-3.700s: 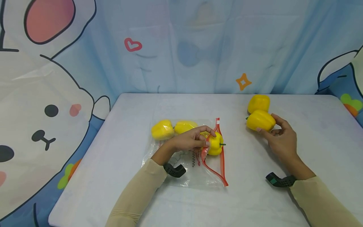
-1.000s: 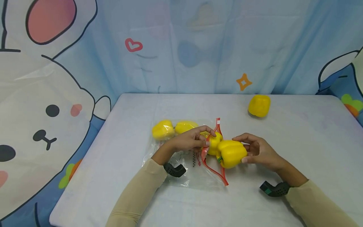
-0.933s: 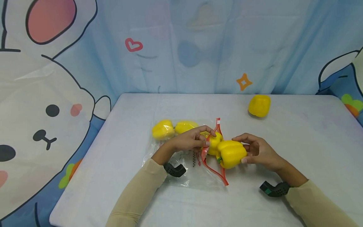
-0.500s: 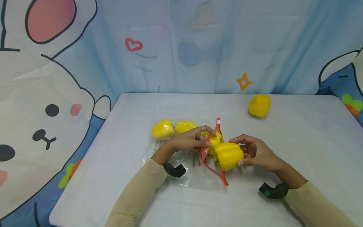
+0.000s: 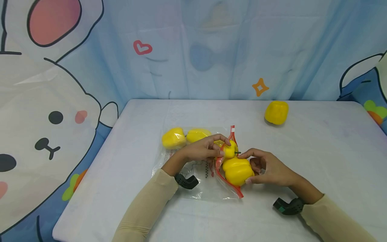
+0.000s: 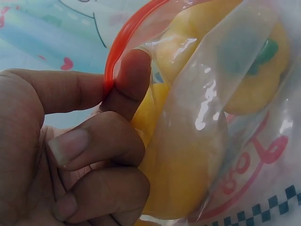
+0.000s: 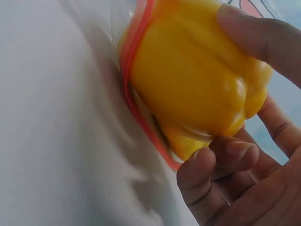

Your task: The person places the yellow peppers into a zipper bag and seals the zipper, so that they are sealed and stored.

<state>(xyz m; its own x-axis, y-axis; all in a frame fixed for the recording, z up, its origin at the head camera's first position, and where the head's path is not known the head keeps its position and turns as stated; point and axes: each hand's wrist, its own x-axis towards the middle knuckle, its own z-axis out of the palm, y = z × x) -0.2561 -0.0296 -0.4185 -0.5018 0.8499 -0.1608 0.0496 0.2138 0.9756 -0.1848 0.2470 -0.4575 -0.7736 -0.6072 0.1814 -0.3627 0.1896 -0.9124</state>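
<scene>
A clear zip bag (image 5: 199, 186) with a red zip edge lies on the table, its mouth facing right. My left hand (image 5: 205, 148) pinches the upper lip of that mouth between thumb and index finger, as the left wrist view shows. Two yellow bell peppers (image 5: 173, 138) rest deep in the bag, and another yellow pepper (image 5: 230, 150) with a green stem sits at the mouth. My right hand (image 5: 269, 166) grips a further yellow bell pepper (image 5: 239, 172) by its blunt end. In the right wrist view, the red zip edge (image 7: 134, 106) runs beside this pepper.
One loose yellow bell pepper (image 5: 276, 113) sits at the table's far edge, right of the bag. The white table (image 5: 320, 151) ends at a blue curtain (image 5: 187, 67) printed with cartoon figures.
My right hand took a pepper from beside the far one and brought it left to the bag. In the last half second it moved further down-left, into the mouth. My left hand stayed put.
</scene>
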